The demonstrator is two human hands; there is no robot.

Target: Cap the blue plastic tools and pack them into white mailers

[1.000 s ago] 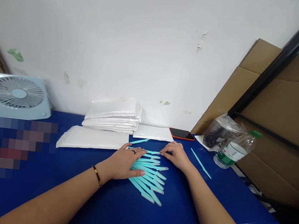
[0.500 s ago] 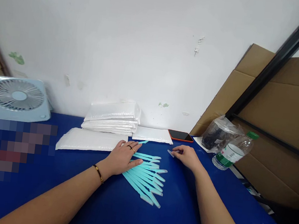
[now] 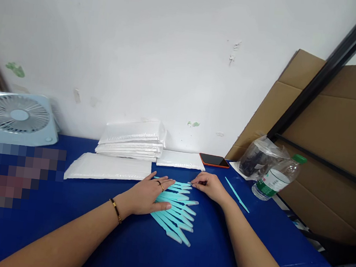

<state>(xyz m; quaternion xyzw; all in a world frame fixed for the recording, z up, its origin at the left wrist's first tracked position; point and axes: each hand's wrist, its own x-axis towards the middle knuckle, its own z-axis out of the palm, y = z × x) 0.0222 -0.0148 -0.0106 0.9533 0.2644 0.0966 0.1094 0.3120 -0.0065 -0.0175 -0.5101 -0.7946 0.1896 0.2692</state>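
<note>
Several turquoise eyebrow razors point(image 3: 184, 215) lie fanned out on a blue tabletop point(image 3: 209, 257), their blade ends to the right under clear caps. My left hand point(image 3: 150, 194) rests flat across their handles, fingers stretched out, hiding part of them. At the far side of the fan, my right hand point(image 3: 208, 185) is closed in a pinch on a small clear cap point(image 3: 189, 183), at the tip of the farthest razor. The fingers partly cover that cap. To the right of my right hand lies a single turquoise razor point(image 3: 237, 194), apart from the others.
White padded packets point(image 3: 130, 139) are stacked by the wall, with a flat packet point(image 3: 109, 168) in front and another packet point(image 3: 179, 160) beside them. A phone point(image 3: 214, 160), a bagged dark item point(image 3: 253, 161) and a water bottle point(image 3: 275, 179) stand right; a fan point(image 3: 19, 117) is left.
My right hand has moved left with the clear cap to the farthest razor's tip. That razor now lies straighter in the fan. The lone razor at right has come into view.
</note>
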